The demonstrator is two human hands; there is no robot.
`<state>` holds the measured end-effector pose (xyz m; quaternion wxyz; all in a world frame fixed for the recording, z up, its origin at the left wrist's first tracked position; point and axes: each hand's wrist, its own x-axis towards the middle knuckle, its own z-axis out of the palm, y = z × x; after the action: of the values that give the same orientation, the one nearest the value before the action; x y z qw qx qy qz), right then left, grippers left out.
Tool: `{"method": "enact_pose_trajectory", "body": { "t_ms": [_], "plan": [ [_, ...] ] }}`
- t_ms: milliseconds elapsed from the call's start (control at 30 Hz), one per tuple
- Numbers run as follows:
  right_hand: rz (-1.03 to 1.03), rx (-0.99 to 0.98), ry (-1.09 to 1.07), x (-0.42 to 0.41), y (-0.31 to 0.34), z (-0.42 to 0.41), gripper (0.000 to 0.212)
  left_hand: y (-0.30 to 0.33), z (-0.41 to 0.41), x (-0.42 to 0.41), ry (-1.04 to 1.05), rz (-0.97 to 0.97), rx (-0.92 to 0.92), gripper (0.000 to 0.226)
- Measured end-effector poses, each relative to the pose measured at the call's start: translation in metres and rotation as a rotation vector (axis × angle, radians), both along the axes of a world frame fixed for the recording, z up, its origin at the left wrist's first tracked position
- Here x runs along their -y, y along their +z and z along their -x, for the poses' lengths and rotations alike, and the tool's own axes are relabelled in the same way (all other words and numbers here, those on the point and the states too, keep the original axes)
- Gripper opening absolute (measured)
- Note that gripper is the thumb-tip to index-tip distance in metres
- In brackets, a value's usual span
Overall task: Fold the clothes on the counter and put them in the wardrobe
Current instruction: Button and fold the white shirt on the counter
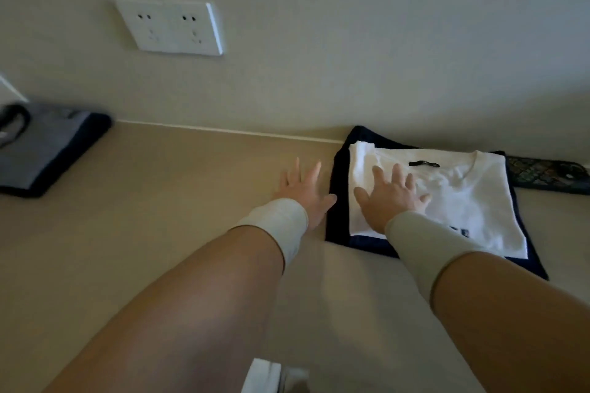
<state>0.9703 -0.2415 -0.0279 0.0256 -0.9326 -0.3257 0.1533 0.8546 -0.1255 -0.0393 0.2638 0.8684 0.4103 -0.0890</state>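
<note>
A folded white T-shirt point(447, 198) is lying flat on top of a folded dark navy garment point(338, 201), whose edges are showing as a border around it. The shirt's collar, with a black neck label, is facing the wall. This stack is sitting on the beige counter point(159, 217), at its back right. A folded grey garment with dark trim point(48, 150) is lying well apart at the back left.

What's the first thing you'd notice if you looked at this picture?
Two bare arms reach forward over the beige counter. The right hand lies flat with fingers spread on a folded white T-shirt, which sits on a folded dark navy garment by the wall; the left hand is open just left of the pile. A white double socket stands out on the wall.
</note>
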Motion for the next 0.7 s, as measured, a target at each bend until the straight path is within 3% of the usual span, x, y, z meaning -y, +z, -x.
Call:
{"method": "enact_pose_trajectory", "body": {
  "t_ms": [400, 700],
  "plan": [
    [-0.184, -0.088, 0.449, -0.148, 0.043, 0.3, 0.061, 0.038, 0.319, -0.094, 0.394, -0.087, 0.101, 0.073],
    [-0.125, -0.209, 0.706, -0.207, 0.032, 0.54, 0.061, 0.031, 0.569, -0.119, 0.637, -0.05, 0.107, 0.071]
  ]
}}
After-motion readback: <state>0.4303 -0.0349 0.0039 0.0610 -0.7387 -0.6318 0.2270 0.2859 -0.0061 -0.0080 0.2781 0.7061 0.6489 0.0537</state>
